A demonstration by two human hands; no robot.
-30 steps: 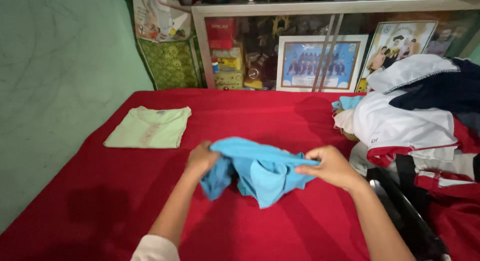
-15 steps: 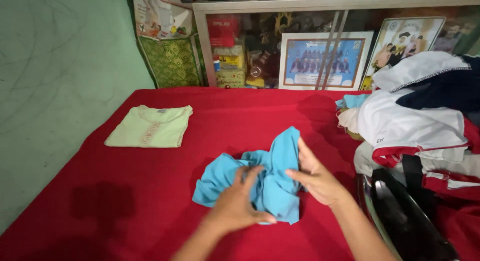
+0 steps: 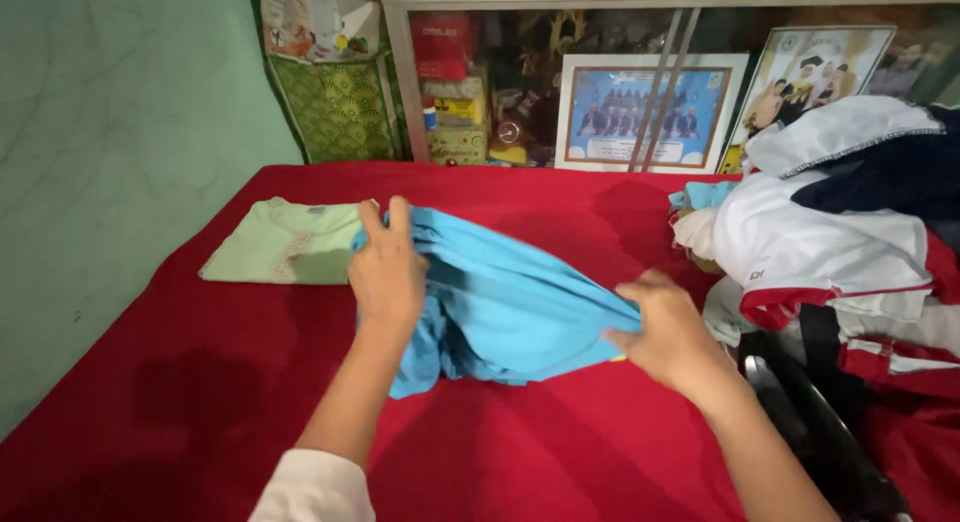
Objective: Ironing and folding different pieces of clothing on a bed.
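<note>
Both hands are on the blue garment (image 3: 510, 307), stretched out above the red tabletop (image 3: 560, 452); the left hand (image 3: 387, 272) has its grip closed on the upper left edge; the right hand (image 3: 668, 327) pinches the right corner; a folded pale green shirt (image 3: 275, 244) lies just behind; a pile of clothes (image 3: 820, 242) sits right.

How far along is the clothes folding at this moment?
Done: one pale green folded shirt lies flat on the red cloth-covered table. In hand: left hand and right hand stretch a blue garment. Left: the heap of white, red and navy clothes.
</note>
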